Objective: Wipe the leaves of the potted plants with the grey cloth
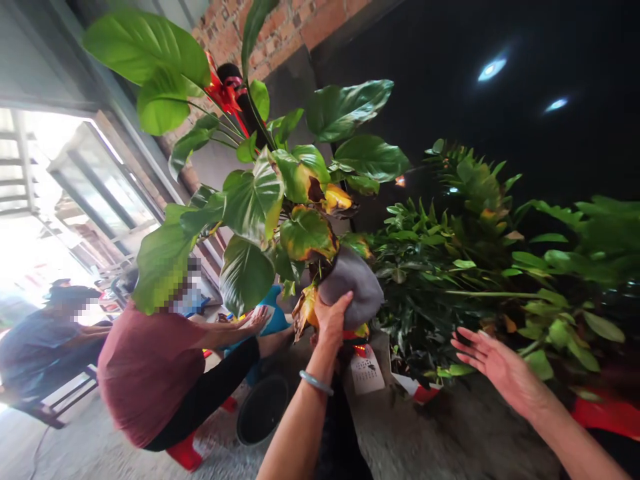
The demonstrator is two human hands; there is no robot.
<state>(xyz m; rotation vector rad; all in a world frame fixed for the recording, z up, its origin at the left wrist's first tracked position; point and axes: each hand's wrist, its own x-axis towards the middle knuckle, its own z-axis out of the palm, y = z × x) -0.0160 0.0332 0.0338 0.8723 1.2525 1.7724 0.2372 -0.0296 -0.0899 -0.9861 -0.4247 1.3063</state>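
Note:
My left hand (334,317), with a pale bangle at its wrist, is closed on a bunched grey cloth (354,288). The cloth is beside the lower leaves of a tall, broad-leaved potted plant (255,200). Several of that plant's lower leaves are yellow with brown edges, and a red bow (225,90) is tied to its dark pole. Over on the right, my right hand (485,357) is open with its fingers stretched out and nothing in them. Dense green plants (450,267) stand just beyond it.
A person in a red shirt (150,367) sits on a red stool (185,453) at left, hands over something blue. Another person (40,340) sits farther left. A black bucket (263,410) stands on the concrete floor near a printed card (367,370).

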